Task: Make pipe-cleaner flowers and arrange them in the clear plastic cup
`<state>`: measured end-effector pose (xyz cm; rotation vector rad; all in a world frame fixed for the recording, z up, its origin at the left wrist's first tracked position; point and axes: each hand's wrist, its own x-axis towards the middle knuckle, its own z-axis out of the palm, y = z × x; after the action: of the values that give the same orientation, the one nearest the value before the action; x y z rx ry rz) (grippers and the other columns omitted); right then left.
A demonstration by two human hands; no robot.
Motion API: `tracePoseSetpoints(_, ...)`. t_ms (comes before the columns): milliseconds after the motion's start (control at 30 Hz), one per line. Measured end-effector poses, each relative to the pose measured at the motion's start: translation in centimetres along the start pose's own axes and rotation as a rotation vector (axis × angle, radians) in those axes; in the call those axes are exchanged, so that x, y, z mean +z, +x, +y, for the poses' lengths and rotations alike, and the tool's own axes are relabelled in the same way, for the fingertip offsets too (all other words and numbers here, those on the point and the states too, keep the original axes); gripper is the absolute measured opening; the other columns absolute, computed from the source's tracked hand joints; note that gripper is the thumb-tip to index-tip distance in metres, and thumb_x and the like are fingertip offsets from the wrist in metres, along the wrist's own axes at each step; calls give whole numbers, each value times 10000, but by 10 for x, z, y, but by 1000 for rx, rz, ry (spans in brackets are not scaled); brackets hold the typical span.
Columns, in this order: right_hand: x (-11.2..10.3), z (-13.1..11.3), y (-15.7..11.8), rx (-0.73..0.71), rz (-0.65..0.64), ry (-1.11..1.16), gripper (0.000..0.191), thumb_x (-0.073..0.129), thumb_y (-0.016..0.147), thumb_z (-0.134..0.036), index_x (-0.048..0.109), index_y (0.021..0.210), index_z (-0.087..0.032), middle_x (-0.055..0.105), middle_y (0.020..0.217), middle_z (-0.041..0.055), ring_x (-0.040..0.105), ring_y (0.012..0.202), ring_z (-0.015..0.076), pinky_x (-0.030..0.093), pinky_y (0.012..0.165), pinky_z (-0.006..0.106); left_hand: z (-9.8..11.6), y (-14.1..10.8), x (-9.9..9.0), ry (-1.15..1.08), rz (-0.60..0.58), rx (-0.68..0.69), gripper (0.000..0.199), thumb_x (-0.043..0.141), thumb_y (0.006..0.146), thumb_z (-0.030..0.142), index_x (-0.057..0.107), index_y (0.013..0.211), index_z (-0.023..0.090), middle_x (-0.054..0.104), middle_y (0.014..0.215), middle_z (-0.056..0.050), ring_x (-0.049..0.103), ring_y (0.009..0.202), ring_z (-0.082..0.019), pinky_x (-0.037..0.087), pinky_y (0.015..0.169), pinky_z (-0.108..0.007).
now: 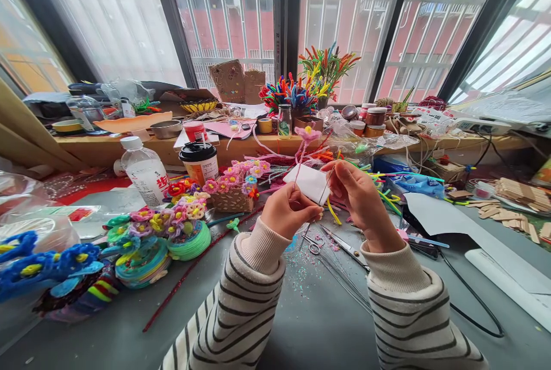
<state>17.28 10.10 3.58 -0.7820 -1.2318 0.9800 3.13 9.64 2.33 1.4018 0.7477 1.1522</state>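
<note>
My left hand (pixel 287 209) is closed, thumb and fingers pinching the stem of a pink pipe-cleaner flower (pixel 308 135). The flower head stands above the hand, and thin stem ends stick out below it. My right hand (pixel 360 201) is raised beside it with thumb and forefinger pinched on a thin dark strand (pixel 329 183) that runs down toward the left hand's fingertips. A white piece of paper (pixel 307 179) shows behind both hands. Below them lie small scissors (pixel 315 248), larger scissors (pixel 344 242) and several thin wires (pixel 344 281).
Pipe-cleaner flowers (pixel 148 226) in round pots crowd the left, near a plastic bottle (pixel 144 172) and a lidded cup (pixel 200 163). A flower-filled box (pixel 235 197) stands behind the left hand. Right are white sheets (pixel 465 229), a black cable (pixel 477 307) and wooden sticks (pixel 523 195).
</note>
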Motion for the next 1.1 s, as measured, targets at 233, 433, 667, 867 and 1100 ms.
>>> tracePoseSetpoints(233, -1, 0, -1, -37, 28, -14, 268, 577, 718, -449, 611, 734, -183, 520, 585, -37, 360, 445, 38, 275, 398, 180, -2, 4, -3, -46, 50, 20, 448, 717, 535, 121, 275, 560, 188, 645, 539, 9, 608, 508, -108, 479, 493, -205)
tracePoseSetpoints(433, 8, 0, -4, 156, -363, -231, 182, 662, 660, -328, 672, 727, -160, 641, 681, 16, 553, 606, 85, 434, 575, 212, 14, 5, -15, -289, 226, 97, 471, 735, 526, 140, 269, 568, 187, 668, 600, 19, 634, 546, -110, 529, 542, -220)
tracePoseSetpoints(667, 22, 12, -9, 255, -416, -73, 138, 690, 623, -287, 660, 665, -159, 640, 596, -10, 567, 544, 76, 460, 566, 215, 16, 5, -19, -340, 286, 110, 477, 751, 502, 141, 281, 573, 186, 666, 612, 19, 647, 576, -121, 535, 546, -209)
tracePoseSetpoints(867, 14, 13, -6, 260, -470, -145, 187, 668, 654, -333, 650, 701, -153, 643, 619, 4, 572, 570, 87, 462, 577, 223, 17, 6, -24, -313, 278, 79, 518, 774, 469, 195, 262, 549, 186, 667, 604, 14, 645, 555, -138, 545, 557, -253)
tracePoseSetpoints(1100, 1, -5, -5, -35, -101, -245, 293, 626, 695, -383, 616, 934, -214, 635, 930, 43, 580, 783, 111, 472, 660, 233, 13, 1, -17, -125, -30, -63, 469, 747, 512, 174, 281, 557, 185, 652, 552, 4, 615, 508, -112, 504, 502, -223)
